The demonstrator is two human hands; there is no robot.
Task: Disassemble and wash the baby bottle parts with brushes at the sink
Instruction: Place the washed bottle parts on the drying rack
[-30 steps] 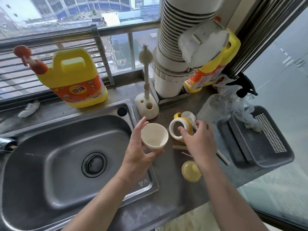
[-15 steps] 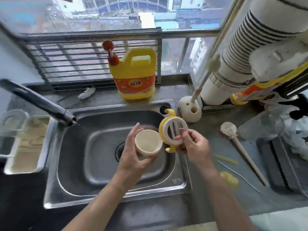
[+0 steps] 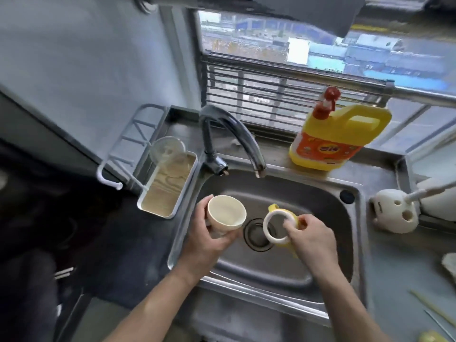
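Observation:
My left hand [image 3: 209,239] grips a cream bottle body [image 3: 225,217], its open mouth facing up, over the left side of the steel sink [image 3: 328,245]. My right hand [image 3: 309,240] holds a white and yellow handle ring [image 3: 278,225] above the round drain [image 3: 257,234]. The two parts are apart, side by side, below the curved tap [image 3: 229,141]. No water runs from the tap.
A yellow detergent jug [image 3: 338,139] with a red pump stands behind the sink. A white brush holder [image 3: 392,213] sits on the counter at right. A white tray [image 3: 167,186] and a wire rack [image 3: 133,149] lie left of the sink. Thin straw brushes [image 3: 434,312] lie at lower right.
Both hands carried the bottle body and the handle ring leftward from the counter to over the sink. The view swung left, and the tap and tray came into sight.

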